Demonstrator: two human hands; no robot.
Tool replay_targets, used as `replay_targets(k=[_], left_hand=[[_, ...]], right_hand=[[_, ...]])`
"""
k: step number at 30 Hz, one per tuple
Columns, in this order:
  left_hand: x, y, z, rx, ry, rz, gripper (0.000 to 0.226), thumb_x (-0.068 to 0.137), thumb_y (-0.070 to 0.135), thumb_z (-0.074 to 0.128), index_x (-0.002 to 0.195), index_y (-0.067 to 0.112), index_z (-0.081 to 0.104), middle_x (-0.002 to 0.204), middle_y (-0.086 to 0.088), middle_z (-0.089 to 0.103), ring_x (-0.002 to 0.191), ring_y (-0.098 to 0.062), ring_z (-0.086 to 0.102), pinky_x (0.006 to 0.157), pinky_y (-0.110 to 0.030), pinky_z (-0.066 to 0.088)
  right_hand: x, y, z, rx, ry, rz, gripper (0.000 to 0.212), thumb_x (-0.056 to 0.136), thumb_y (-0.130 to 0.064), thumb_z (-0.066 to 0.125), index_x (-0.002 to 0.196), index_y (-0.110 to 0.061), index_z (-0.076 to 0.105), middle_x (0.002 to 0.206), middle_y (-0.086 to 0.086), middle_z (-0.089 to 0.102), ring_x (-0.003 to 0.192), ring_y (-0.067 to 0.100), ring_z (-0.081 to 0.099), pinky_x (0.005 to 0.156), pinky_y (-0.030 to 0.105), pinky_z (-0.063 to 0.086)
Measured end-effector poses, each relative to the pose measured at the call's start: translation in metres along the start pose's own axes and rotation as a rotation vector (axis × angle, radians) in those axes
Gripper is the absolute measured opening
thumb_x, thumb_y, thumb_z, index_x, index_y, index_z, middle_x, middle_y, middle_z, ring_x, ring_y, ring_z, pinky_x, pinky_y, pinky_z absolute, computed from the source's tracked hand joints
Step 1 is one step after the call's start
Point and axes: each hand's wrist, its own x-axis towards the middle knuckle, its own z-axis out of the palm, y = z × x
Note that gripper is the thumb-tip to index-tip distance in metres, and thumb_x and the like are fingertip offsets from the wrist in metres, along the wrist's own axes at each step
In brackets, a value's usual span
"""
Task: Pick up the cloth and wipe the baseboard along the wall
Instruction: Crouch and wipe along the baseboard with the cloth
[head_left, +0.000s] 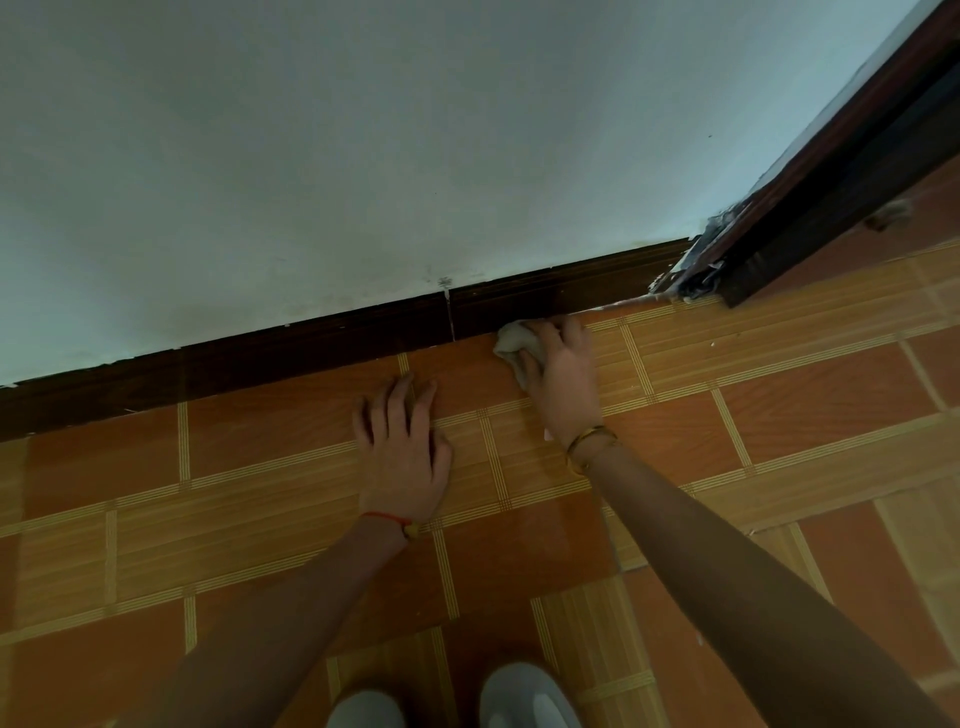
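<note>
A dark brown baseboard runs along the foot of the pale wall, rising from left to right. My right hand is shut on a small bunched white cloth and presses it against the bottom of the baseboard, near the door frame. Only the cloth's left part shows beyond my fingers. My left hand lies flat on the floor tiles, fingers spread, holding nothing, a short way in front of the baseboard.
A dark wooden door frame stands at the right, with chipped plaster at its base. The floor is orange and tan patterned tile. Two grey shoe tips show at the bottom edge.
</note>
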Motion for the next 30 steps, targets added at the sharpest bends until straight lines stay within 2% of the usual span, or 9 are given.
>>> replay_targets(k=[3,5,8,10,14,17,24,27,30], left_hand=[[0.000,-0.001,0.000,-0.001,-0.003,-0.001,0.056,0.095,0.031,0.039,0.146,0.011,0.046,0.152,-0.016,0.041,0.139,-0.037,0.039,0.117,-0.062,0.022],[-0.001,-0.001,0.001,0.002,-0.003,0.001,0.055,0.095,0.031,0.040,0.146,0.011,0.046,0.151,-0.016,0.041,0.140,-0.037,0.038,0.117,-0.062,0.021],[0.000,0.000,0.001,0.004,0.002,-0.001,0.055,0.094,0.030,0.042,0.146,0.011,0.047,0.151,-0.016,0.042,0.140,-0.036,0.038,0.117,-0.061,0.021],[0.000,0.001,0.001,0.009,0.002,0.002,0.055,0.094,0.030,0.042,0.145,0.011,0.047,0.151,-0.016,0.042,0.139,-0.036,0.038,0.117,-0.061,0.021],[0.000,0.001,0.001,0.012,0.009,-0.002,0.055,0.094,0.030,0.041,0.145,0.010,0.047,0.150,-0.017,0.041,0.140,-0.037,0.037,0.118,-0.061,0.019],[0.000,0.001,0.001,0.014,0.015,0.008,0.054,0.093,0.029,0.043,0.144,0.010,0.048,0.151,-0.017,0.041,0.140,-0.037,0.037,0.117,-0.061,0.020],[0.000,0.000,0.001,0.001,0.019,0.002,0.055,0.093,0.030,0.042,0.145,0.011,0.048,0.150,-0.016,0.043,0.138,-0.036,0.039,0.116,-0.061,0.023],[0.000,-0.001,0.002,-0.015,0.024,0.007,0.055,0.093,0.030,0.043,0.145,0.011,0.048,0.150,-0.016,0.044,0.138,-0.036,0.040,0.117,-0.061,0.023],[0.000,-0.002,0.002,-0.049,0.020,0.004,0.056,0.093,0.029,0.042,0.146,0.011,0.047,0.151,-0.015,0.043,0.140,-0.036,0.038,0.117,-0.062,0.021]], right_hand=[[0.006,0.019,-0.022,-0.082,0.082,-0.035,0.028,0.086,-0.018,0.059,0.106,0.001,0.065,0.104,0.023,0.058,0.092,0.038,0.053,0.078,0.043,0.048],[0.012,0.040,-0.038,-0.149,0.169,0.011,0.028,0.084,-0.016,0.064,0.099,0.006,0.065,0.100,0.028,0.060,0.089,0.045,0.056,0.077,0.048,0.049],[0.027,0.075,-0.060,-0.173,0.195,0.308,0.042,0.089,-0.025,0.057,0.118,0.006,0.058,0.120,0.030,0.052,0.106,0.044,0.050,0.091,0.045,0.042],[0.035,0.088,-0.064,-0.149,0.191,0.417,0.043,0.091,-0.022,0.059,0.124,0.005,0.055,0.125,0.029,0.049,0.111,0.042,0.047,0.095,0.043,0.039],[0.027,0.060,-0.040,-0.125,0.143,0.330,0.044,0.091,-0.025,0.059,0.124,0.003,0.054,0.130,0.025,0.047,0.114,0.037,0.048,0.097,0.045,0.046],[0.010,0.030,-0.019,-0.052,0.125,0.249,0.034,0.091,-0.013,0.059,0.122,0.001,0.056,0.124,0.022,0.051,0.111,0.034,0.048,0.092,0.039,0.048],[-0.008,-0.010,0.005,-0.045,-0.075,-0.129,0.035,0.085,-0.010,0.067,0.119,-0.005,0.061,0.112,0.018,0.056,0.103,0.032,0.051,0.088,0.042,0.048],[0.000,0.008,-0.008,-0.083,-0.025,-0.090,0.036,0.083,-0.014,0.070,0.117,-0.005,0.062,0.111,0.018,0.058,0.101,0.032,0.052,0.086,0.041,0.048],[0.011,0.041,-0.029,-0.156,0.052,0.098,0.040,0.084,-0.021,0.071,0.117,-0.002,0.059,0.115,0.021,0.058,0.101,0.035,0.052,0.086,0.042,0.045]])
